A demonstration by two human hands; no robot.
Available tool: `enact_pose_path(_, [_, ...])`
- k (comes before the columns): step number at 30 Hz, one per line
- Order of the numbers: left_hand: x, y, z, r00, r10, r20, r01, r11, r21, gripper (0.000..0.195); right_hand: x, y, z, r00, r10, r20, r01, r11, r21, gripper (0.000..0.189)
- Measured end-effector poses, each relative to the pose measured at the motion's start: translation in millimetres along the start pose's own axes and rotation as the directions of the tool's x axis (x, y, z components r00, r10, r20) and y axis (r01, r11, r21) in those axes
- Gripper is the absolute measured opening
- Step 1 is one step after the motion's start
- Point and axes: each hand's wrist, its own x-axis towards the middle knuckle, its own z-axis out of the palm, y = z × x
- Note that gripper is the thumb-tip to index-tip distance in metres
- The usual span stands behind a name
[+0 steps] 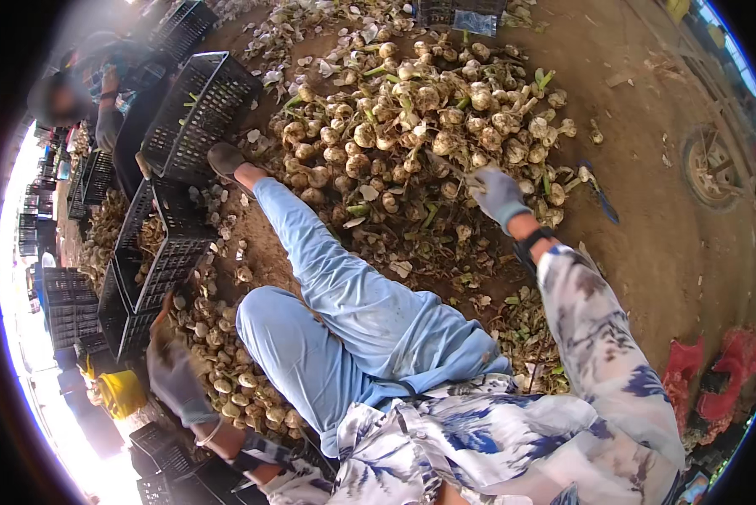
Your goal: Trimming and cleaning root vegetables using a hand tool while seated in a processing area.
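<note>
My left hand [179,382], in a grey glove and motion-blurred, is beside the trimmed garlic bulbs [251,391] and close to a black plastic crate [166,271]. A blurred brownish thing rises from its fingers; whether it is gripped is unclear. At the near right edge of the large heap of garlic bulbs with roots and stems [428,120], my gloved right hand [498,194] closes around a thin, long thing pointing up-left. I cannot tell if this is a blade or a stem. A blue-handled tool [600,192] lies on the ground right of the heap.
Black crates [191,113] stand at the left, beside a co-worker with gloved hands [108,126]. Another crate [460,11] is beyond the heap. A yellow container [120,394] is lower left. A wheel [712,167] and red objects [722,379] are at the right. Loose skins litter the dirt floor.
</note>
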Motion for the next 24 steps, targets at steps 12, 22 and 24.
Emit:
enact_pose_path(12, [-40.2,-22.6,26.3,0.99,-0.088,0.111,0.128,0.891,-0.435,0.038,75.1,-9.6,49.6,0.932,0.2,0.303,-0.19,0.98,-0.063,0.051])
enact_pose_path(22, [-101.9,137.9,209.1,0.527,0.427,0.735,0.608,0.415,-0.677,0.054,-24.5,-2.8,25.8,0.957,0.015,0.29,-0.279,0.319,0.906,0.03])
enact_pose_path(24, [-123.4,167.9,238.9,0.514,0.479,0.712,0.634,0.347,-0.691,0.061,-51.8,-13.1,5.0,0.971,-0.106,0.213,-0.172,0.305,0.937,0.03])
